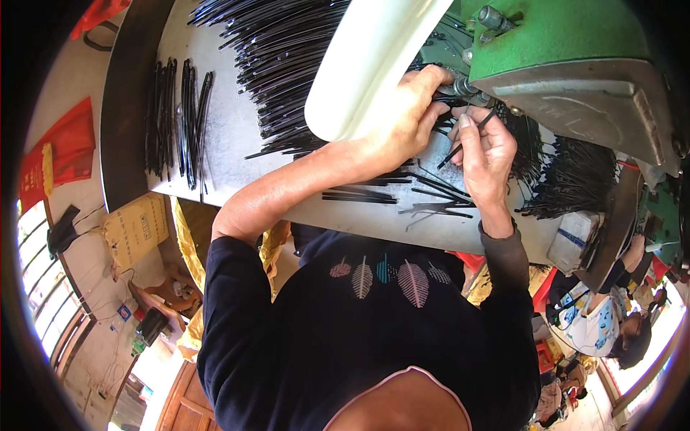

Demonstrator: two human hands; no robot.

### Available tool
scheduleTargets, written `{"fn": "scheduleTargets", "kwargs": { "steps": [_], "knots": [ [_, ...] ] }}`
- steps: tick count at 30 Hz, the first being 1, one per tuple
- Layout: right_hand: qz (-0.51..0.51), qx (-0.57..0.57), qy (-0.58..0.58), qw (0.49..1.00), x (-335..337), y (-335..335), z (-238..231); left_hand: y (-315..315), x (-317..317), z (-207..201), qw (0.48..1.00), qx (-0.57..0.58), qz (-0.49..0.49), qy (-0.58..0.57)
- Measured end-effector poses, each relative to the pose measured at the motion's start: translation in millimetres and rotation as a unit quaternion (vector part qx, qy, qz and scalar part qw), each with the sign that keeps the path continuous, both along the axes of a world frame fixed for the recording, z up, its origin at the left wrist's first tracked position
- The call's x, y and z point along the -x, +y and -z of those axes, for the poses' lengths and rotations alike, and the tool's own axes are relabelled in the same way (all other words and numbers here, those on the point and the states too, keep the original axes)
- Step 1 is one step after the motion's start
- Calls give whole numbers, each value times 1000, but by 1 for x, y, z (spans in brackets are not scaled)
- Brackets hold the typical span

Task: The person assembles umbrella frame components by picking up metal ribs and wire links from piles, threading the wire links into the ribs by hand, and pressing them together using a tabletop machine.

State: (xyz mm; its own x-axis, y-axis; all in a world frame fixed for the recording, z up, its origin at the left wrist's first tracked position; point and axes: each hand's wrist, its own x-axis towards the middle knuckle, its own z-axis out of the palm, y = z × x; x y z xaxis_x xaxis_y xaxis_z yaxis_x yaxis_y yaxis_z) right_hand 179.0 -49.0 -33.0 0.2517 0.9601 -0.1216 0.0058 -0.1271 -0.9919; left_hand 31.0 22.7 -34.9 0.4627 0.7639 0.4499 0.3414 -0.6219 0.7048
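My left hand (410,118) reaches to the green machine (560,43). Its fingers are curled at a metal spindle-like part (460,87), and what lies between them is hidden. Just right of it, my right hand (485,147) pinches a thin black rod (450,156) between thumb and fingers, tilted with its lower end toward me. Below the hands, several loose black rods (442,188) lie on the grey metal worktop (302,205). A large row of black rods (287,72) is spread to the left of my left hand.
A white lamp-like tube (374,65) hangs over my left wrist. Small bundles of black rods (162,118) lie at the worktop's left end. More thin black pieces (575,176) are piled at right, beside a small box (573,241). Another person (632,337) is at far right.
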Motion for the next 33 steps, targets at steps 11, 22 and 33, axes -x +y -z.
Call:
{"fn": "scheduleTargets", "kwargs": {
  "steps": [11, 22, 33],
  "knots": [
    [6, 2, 25, 1000, 2, 4, -2, 2, -10, -10, 999, 31, -21, -8],
    [24, -6, 53, 998, -2, 6, -3, 2, -15, -9, 1000, 14, -15, -2],
    [34, -13, 57, 998, -4, 7, -5, 5, -19, -11, 1000, 10, -20, 2]
  ]
}}
